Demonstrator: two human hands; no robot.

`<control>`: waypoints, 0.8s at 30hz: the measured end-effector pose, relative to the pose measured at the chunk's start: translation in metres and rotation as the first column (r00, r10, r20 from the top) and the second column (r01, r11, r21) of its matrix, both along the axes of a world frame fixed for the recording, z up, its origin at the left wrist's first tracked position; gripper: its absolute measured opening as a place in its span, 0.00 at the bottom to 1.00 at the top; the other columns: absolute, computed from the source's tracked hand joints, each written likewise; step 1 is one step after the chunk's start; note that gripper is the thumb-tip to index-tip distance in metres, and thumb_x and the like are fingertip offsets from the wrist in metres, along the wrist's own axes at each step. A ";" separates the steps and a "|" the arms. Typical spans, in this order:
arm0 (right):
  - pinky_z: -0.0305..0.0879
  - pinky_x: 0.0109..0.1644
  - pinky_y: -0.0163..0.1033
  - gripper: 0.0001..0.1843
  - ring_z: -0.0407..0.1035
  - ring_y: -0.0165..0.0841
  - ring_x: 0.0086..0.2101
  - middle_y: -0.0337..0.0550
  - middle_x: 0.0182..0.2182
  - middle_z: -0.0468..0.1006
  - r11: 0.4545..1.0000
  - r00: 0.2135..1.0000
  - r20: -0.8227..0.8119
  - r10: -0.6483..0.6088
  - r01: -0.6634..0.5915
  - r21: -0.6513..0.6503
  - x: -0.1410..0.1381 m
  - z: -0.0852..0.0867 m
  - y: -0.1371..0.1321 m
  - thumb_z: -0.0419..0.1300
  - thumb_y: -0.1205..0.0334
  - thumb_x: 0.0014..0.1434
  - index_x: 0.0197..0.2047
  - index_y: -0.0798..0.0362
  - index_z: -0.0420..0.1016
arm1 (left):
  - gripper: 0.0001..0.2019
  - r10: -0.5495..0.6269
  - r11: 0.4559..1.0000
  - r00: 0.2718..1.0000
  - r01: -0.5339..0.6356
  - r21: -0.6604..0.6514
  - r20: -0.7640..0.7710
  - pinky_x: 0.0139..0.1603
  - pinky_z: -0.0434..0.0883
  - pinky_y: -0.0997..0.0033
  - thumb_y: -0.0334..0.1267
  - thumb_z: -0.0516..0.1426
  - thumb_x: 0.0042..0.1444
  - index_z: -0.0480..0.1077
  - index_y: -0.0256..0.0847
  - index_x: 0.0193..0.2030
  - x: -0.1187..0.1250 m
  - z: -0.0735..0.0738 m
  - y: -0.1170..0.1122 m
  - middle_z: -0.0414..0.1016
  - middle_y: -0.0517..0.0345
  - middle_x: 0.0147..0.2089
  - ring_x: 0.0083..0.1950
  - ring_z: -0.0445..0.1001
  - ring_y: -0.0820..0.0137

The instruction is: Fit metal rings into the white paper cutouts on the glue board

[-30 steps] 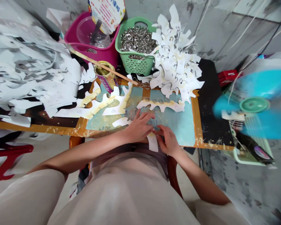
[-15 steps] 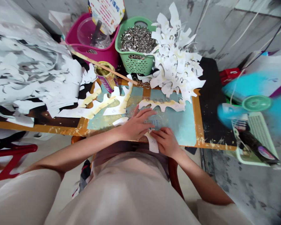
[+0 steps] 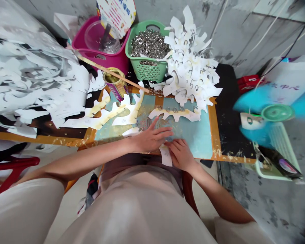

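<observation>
1. So the left hand (image 3: 152,139) is mid-frame, palm down and pretty much flat, fingers stretched out and thumb spread toward the top. Doesn't look like it's gripping anything, though I can't see what's under the palm.
2. Right hand (image 3: 181,154) is just right of it, fingers partly curled, tips right by the short white strip (image 3: 166,156). Can't tell if it's actually pinching it.
3. That strip is lower centre, between the hands, its bottom end sticking out past the table's front edge. Its top end is partly hidden by the fingers.
4. Just left of the left hand there's a small white piece (image 3: 130,131), and above the hands lies a scalloped strip (image 3: 175,113) with metal rings along its top. Both are on the blue mat (image 3: 198,135).
5. Further up and left: yellow-smeared strips (image 3: 104,117), then a can (image 3: 115,84) with a wooden stick (image 3: 134,84) across its top.
6. Top middle, a green basket (image 3: 147,69) full of metal rings, with a magenta basket (image 3: 101,57) to its left.
7. Big white heap (image 3: 190,67) upper right of centre, white stack (image 3: 27,78) upper left, blurry blue fan (image 3: 278,113) far right.
</observation>
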State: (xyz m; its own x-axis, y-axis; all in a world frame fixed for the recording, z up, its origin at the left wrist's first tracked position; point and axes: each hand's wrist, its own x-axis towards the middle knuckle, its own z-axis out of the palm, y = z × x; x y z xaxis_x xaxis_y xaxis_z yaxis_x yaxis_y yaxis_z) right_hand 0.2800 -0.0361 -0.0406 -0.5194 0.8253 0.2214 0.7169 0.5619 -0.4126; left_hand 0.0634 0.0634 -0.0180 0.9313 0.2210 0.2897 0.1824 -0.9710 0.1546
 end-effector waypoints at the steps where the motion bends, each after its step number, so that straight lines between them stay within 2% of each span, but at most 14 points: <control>1: 0.59 0.48 0.50 0.24 0.65 0.45 0.46 0.51 0.46 0.78 1.000 1.000 0.002 0.003 -0.003 -0.004 0.000 0.001 0.000 0.52 0.69 0.62 0.61 0.54 0.69 | 0.09 0.008 1.000 1.000 -0.008 -0.007 0.009 0.72 0.27 0.33 0.26 0.54 0.62 0.75 0.40 0.40 -0.003 0.000 -0.003 0.70 0.49 0.64 0.68 0.64 0.59; 4: 0.58 0.48 0.50 0.23 0.65 0.44 0.47 0.48 0.50 0.78 0.999 0.999 0.017 0.036 -0.036 0.009 0.001 0.002 0.001 0.53 0.68 0.62 0.61 0.50 0.70 | 0.09 0.059 0.995 0.997 -0.055 -0.081 0.045 0.73 0.32 0.32 0.27 0.56 0.59 0.74 0.39 0.44 -0.013 0.003 -0.009 0.67 0.44 0.65 0.71 0.60 0.54; 6: 0.58 0.49 0.50 0.23 0.65 0.44 0.48 0.47 0.51 0.77 0.999 0.999 0.022 0.049 -0.050 0.019 0.002 0.001 0.001 0.53 0.67 0.63 0.61 0.49 0.70 | 0.15 0.113 0.985 0.992 -0.104 -0.140 0.056 0.73 0.36 0.32 0.29 0.58 0.56 0.71 0.38 0.51 -0.018 0.007 -0.009 0.62 0.40 0.69 0.74 0.53 0.50; 8: 0.58 0.48 0.50 0.23 0.64 0.44 0.47 0.47 0.51 0.77 0.998 0.998 0.022 0.052 -0.053 0.029 0.002 0.001 0.002 0.54 0.66 0.63 0.61 0.49 0.70 | 0.20 0.106 0.982 0.993 -0.095 -0.166 0.058 0.72 0.36 0.31 0.27 0.56 0.56 0.67 0.39 0.57 -0.019 0.009 -0.005 0.64 0.41 0.67 0.75 0.50 0.51; 11: 0.58 0.47 0.50 0.23 0.64 0.44 0.46 0.47 0.50 0.77 0.998 0.998 0.027 0.052 -0.053 0.040 0.003 0.001 0.002 0.54 0.66 0.63 0.60 0.49 0.70 | 0.20 -0.023 0.986 0.999 0.027 -0.166 0.029 0.72 0.37 0.31 0.24 0.51 0.60 0.64 0.41 0.58 -0.015 0.008 0.001 0.76 0.46 0.57 0.71 0.59 0.59; 14: 0.58 0.47 0.49 0.24 0.65 0.44 0.46 0.48 0.50 0.77 0.999 0.998 0.034 0.049 -0.050 0.023 0.002 0.001 0.001 0.53 0.66 0.63 0.62 0.49 0.69 | 0.18 -0.073 0.984 0.997 0.072 -0.165 0.003 0.72 0.43 0.33 0.24 0.48 0.63 0.63 0.40 0.57 -0.010 0.005 0.003 0.78 0.45 0.53 0.65 0.69 0.62; 17: 0.58 0.48 0.50 0.24 0.65 0.45 0.45 0.50 0.45 0.78 1.000 1.000 0.024 0.011 -0.011 -0.009 0.001 0.001 0.000 0.53 0.67 0.62 0.61 0.53 0.68 | 0.15 -0.027 0.985 0.999 0.035 -0.169 0.044 0.72 0.48 0.36 0.23 0.46 0.64 0.62 0.36 0.55 -0.010 0.001 -0.003 0.79 0.48 0.44 0.51 0.78 0.67; 19: 0.59 0.48 0.50 0.22 0.65 0.45 0.44 0.51 0.42 0.78 1.000 1.000 0.021 -0.008 0.009 -0.017 0.000 0.001 0.000 0.53 0.67 0.62 0.59 0.56 0.69 | 0.13 0.040 0.984 0.994 -0.022 -0.175 0.103 0.71 0.52 0.39 0.23 0.46 0.64 0.61 0.35 0.53 -0.013 -0.003 -0.011 0.79 0.52 0.39 0.43 0.79 0.70; 21: 0.58 0.49 0.50 0.21 0.64 0.45 0.45 0.51 0.41 0.78 1.000 1.000 0.028 0.004 -0.004 -0.010 -0.001 0.002 0.000 0.53 0.67 0.62 0.57 0.56 0.70 | 0.13 0.123 0.978 0.982 -0.095 -0.185 0.143 0.71 0.54 0.40 0.23 0.47 0.63 0.60 0.35 0.53 -0.014 -0.007 -0.019 0.79 0.54 0.38 0.42 0.79 0.70; 24: 0.58 0.48 0.49 0.19 0.65 0.45 0.44 0.51 0.42 0.78 1.000 0.999 0.043 0.027 -0.028 0.004 -0.001 0.003 0.001 0.53 0.67 0.61 0.55 0.54 0.72 | 0.13 0.235 0.960 0.960 -0.205 -0.189 0.153 0.71 0.54 0.41 0.24 0.47 0.63 0.60 0.37 0.53 -0.016 -0.011 -0.029 0.79 0.53 0.41 0.46 0.79 0.69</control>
